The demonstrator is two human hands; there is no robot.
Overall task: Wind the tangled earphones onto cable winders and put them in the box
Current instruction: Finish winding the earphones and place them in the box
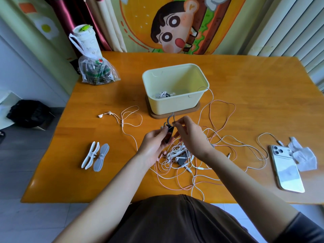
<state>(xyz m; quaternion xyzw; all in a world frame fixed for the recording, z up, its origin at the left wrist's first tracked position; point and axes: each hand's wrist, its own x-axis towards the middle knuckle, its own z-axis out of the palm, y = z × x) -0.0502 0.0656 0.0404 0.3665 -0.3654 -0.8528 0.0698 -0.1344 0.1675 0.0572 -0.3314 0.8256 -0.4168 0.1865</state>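
My left hand (154, 144) grips a dark grey cable winder (169, 133) held upright above the table. My right hand (191, 135) pinches a thin white cable at the winder's top. Under both hands lies a tangled heap of white and pink earphones (184, 160), with loops spreading to the right. A separate white earphone pair (122, 118) lies to the left. Two spare winders, one white (90, 155) and one grey (101, 157), rest at the left. The pale yellow box (175, 104) stands behind on a brown lid, with a wound earphone bundle (164, 95) inside.
A phone (285, 170) lies at the right with a cable plugged in, next to crumpled tissue (303, 156). A plastic bag of items (97, 72) and a cup (85, 41) stand at the back left. The orange table's front edge (87, 200) is near my body.
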